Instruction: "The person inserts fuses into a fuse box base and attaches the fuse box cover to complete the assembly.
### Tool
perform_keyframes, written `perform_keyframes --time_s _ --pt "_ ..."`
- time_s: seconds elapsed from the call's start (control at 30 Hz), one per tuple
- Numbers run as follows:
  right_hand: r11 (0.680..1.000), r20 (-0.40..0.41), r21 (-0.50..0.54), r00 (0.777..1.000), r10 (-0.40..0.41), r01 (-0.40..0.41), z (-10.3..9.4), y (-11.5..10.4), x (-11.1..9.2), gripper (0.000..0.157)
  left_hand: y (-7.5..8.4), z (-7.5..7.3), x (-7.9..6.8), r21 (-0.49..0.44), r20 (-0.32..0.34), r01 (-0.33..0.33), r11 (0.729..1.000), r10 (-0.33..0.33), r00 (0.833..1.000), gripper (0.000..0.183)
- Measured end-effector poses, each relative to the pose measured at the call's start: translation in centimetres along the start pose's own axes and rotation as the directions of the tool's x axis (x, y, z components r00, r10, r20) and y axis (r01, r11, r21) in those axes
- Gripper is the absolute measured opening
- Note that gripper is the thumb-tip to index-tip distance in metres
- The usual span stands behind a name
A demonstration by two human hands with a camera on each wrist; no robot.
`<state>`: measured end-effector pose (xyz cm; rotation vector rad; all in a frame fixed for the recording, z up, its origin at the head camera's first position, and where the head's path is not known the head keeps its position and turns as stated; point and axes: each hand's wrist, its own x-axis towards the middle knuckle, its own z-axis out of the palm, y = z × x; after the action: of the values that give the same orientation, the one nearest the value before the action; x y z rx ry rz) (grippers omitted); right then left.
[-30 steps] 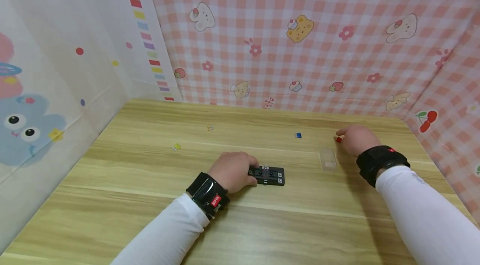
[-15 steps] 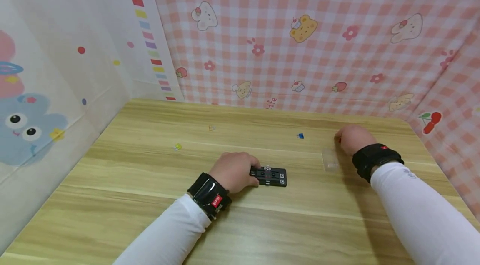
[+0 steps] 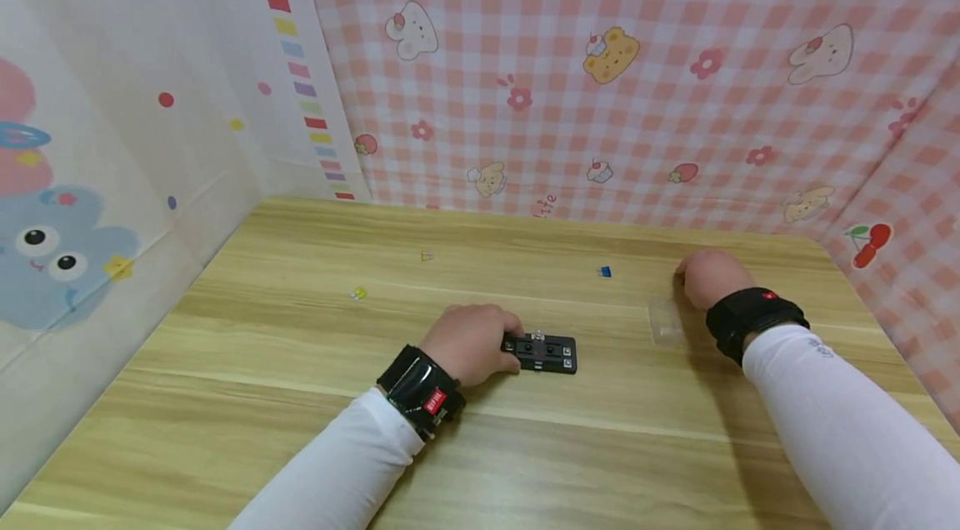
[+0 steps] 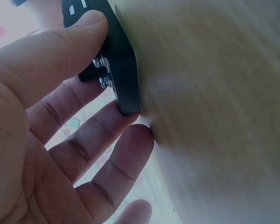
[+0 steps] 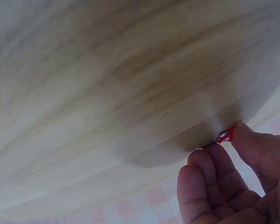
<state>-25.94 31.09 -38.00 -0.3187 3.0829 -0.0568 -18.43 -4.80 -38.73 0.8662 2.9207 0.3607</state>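
Observation:
In the head view my left hand [image 3: 471, 344] grips the left end of a black fuse block [image 3: 551, 353] lying on the table. The left wrist view shows the thumb on one long side of the block [image 4: 122, 70] and fingers on the other, with metal terminals between. Off to the right, my right hand [image 3: 716, 278] is down at the tabletop. Its thumb and fingertips pinch a small red blade fuse [image 5: 227, 135], visible in the right wrist view; in the head view the hand hides this fuse.
A clear plastic cover [image 3: 664, 323] lies between the block and my right hand. Further back is a blue blade fuse [image 3: 605, 272]. Toward the left lie a yellow blade fuse [image 3: 358, 293] and a pale one [image 3: 427, 256]. Patterned cloth [image 3: 465, 97] walls the table's far edge.
My right hand's fingers have closed on the red fuse, which showed beside them earlier and is now covered in the head view. The left hand keeps its grip on the block.

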Motion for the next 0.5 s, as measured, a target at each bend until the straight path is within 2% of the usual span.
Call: perform_keyframes --time_s 0.5 --pt "0.999 -0.019 -0.033 1.000 -0.006 0.006 0.14 0.34 0.24 0.014 -0.12 -0.02 -0.05 0.014 -0.001 -0.004 1.000 0.004 1.000 0.035"
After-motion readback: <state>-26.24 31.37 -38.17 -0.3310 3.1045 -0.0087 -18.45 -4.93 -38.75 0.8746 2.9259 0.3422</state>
